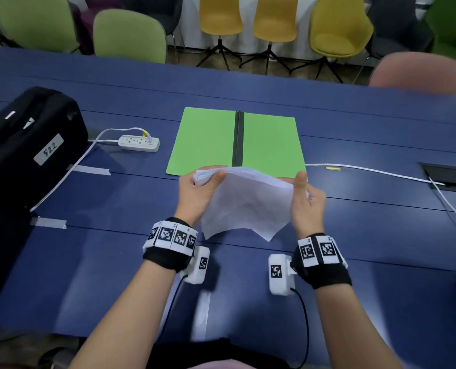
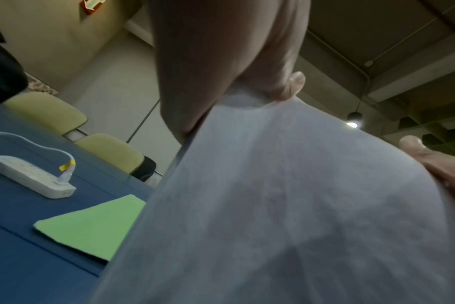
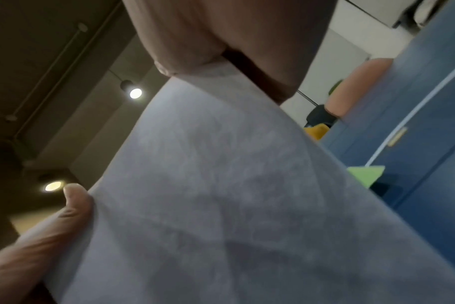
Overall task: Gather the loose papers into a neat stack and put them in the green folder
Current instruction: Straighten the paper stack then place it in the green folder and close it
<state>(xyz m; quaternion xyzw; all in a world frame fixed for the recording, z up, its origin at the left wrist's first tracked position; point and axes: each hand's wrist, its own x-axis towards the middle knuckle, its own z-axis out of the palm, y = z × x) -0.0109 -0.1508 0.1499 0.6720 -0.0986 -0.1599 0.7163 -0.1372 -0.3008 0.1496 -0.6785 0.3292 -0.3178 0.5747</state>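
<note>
A bundle of white papers hangs in the air above the blue table, bowed upward in the middle, its lower corners uneven. My left hand grips its left top corner, thumb on top. My right hand grips its right edge. The green folder lies open and flat just beyond the papers, a dark spine down its middle. In the left wrist view the papers fill the frame, with a corner of the folder at lower left. In the right wrist view the papers hide most of the folder.
A black bag labelled 522 sits at the left. A white power strip with its cable lies left of the folder. A white cable runs right toward a table hatch. Chairs line the far side.
</note>
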